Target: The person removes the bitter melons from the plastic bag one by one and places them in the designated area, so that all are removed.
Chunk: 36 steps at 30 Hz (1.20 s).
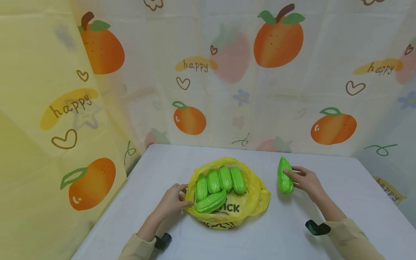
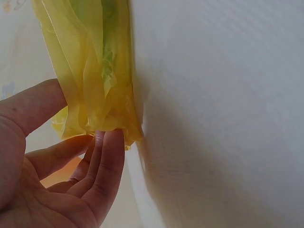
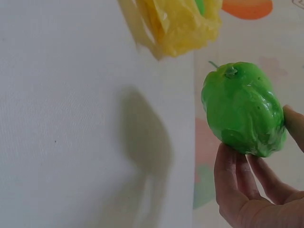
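A yellow plastic bag lies with its mouth open on the table, dark print showing inside. Several shiny green bitter melons rest in it, most side by side, one lying slantwise in front. My left hand holds the bag's left edge; in the left wrist view the thumb and fingers sit on either side of the thin plastic. To the right of the bag my right hand grips another bitter melon between thumb and fingers. In the right wrist view this bitter melon is raised, its shadow falling on the table.
The table has a white cover. A printed curtain with oranges and hearts hangs behind it, and a yellowish one stands along the left. Dark straps show at the cuffs of the sleeves.
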Tool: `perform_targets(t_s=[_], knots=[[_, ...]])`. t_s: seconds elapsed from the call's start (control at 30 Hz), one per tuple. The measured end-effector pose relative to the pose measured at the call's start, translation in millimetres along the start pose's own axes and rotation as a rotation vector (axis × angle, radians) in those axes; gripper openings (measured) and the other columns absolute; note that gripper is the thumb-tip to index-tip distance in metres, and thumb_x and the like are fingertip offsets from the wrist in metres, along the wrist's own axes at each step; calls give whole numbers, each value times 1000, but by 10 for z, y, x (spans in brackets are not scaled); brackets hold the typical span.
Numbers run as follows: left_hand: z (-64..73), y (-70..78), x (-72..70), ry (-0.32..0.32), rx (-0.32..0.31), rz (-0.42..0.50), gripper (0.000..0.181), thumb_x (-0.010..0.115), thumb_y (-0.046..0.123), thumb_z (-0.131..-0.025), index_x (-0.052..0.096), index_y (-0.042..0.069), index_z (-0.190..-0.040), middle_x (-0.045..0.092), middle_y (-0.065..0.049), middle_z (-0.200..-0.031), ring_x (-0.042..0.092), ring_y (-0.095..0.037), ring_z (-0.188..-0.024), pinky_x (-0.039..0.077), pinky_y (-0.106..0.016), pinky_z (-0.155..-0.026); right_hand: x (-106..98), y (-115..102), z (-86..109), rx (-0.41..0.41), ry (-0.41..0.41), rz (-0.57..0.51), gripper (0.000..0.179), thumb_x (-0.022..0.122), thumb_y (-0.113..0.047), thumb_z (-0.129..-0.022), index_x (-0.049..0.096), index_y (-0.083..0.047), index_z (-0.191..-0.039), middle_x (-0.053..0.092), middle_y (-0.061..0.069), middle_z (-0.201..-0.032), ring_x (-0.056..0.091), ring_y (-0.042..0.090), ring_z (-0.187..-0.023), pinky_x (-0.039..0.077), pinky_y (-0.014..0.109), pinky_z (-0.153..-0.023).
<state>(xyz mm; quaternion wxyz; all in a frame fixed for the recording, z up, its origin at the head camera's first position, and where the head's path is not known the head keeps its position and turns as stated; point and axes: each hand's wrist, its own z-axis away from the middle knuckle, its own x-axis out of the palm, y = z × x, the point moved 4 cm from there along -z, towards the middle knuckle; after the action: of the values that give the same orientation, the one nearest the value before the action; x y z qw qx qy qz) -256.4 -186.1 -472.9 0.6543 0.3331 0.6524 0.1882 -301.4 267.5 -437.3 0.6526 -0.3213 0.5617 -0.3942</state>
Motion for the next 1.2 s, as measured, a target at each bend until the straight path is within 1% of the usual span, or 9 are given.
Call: perform_targets(t_s=[0.17, 0.4, 0.53, 0.73, 0.87, 1.03, 1.13, 1.2], knots=[[-5, -19, 11, -4, -11, 2, 65, 82, 22, -72, 56, 4, -129, 57, -8, -102, 58, -12, -74, 50, -23, -62, -22, 86, -42, 43, -7, 11, 89, 57, -57, -87, 30, 5, -144, 37, 32, -141, 55, 33, -117, 53, 34, -88], [-16, -47, 27, -13, -7, 9, 65, 82, 22, -72, 56, 4, -129, 56, -9, -102, 59, -12, -73, 50, -22, -61, -34, 144, -71, 96, -25, 2, 91, 57, -57, -87, 27, 7, -144, 35, 34, -141, 54, 35, -118, 53, 34, -88], [-13, -39, 22, -12, -9, 10, 65, 82, 20, -73, 55, 3, -129, 56, -9, -103, 59, -12, -73, 49, -21, -60, -40, 176, -91, 122, -42, -8, 92, 56, -57, -87, 25, 9, -144, 35, 34, -140, 53, 38, -119, 52, 36, -90], [1, -9, 5, -14, -7, 15, 64, 81, 18, -73, 55, 2, -130, 56, -9, -102, 59, -12, -74, 50, -21, -60, -42, 251, -150, 175, -66, -31, 92, 57, -55, -88, 24, 12, -143, 33, 34, -139, 54, 35, -115, 51, 37, -92], [5, -1, -3, -14, -5, 19, 63, 81, 16, -73, 55, 2, -129, 56, -10, -103, 60, -12, -74, 50, -21, -60, -44, 309, -189, 215, -76, -26, 96, 57, -57, -86, 22, 11, -144, 31, 33, -141, 51, 32, -115, 50, 37, -94], [4, -15, 2, -15, -5, 21, 63, 81, 14, -73, 55, 2, -129, 56, -10, -103, 60, -12, -73, 50, -21, -61, -41, 360, -229, 243, -83, -22, 97, 57, -58, -86, 20, 10, -145, 29, 33, -142, 49, 34, -117, 45, 42, -99], [5, -23, 6, -15, -9, 25, 64, 81, 14, -73, 55, 2, -130, 56, -10, -103, 61, -12, -73, 50, -21, -61, -41, 373, -243, 253, -82, -17, 98, 57, -58, -86, 20, 10, -145, 30, 32, -141, 50, 32, -113, 45, 43, -99], [6, -20, 6, -14, -11, 27, 64, 81, 13, -73, 54, 1, -130, 56, -10, -103, 61, -11, -73, 50, -21, -61, -43, 381, -249, 256, -79, -11, 98, 57, -58, -86, 20, 10, -145, 31, 32, -140, 51, 30, -109, 47, 42, -97]])
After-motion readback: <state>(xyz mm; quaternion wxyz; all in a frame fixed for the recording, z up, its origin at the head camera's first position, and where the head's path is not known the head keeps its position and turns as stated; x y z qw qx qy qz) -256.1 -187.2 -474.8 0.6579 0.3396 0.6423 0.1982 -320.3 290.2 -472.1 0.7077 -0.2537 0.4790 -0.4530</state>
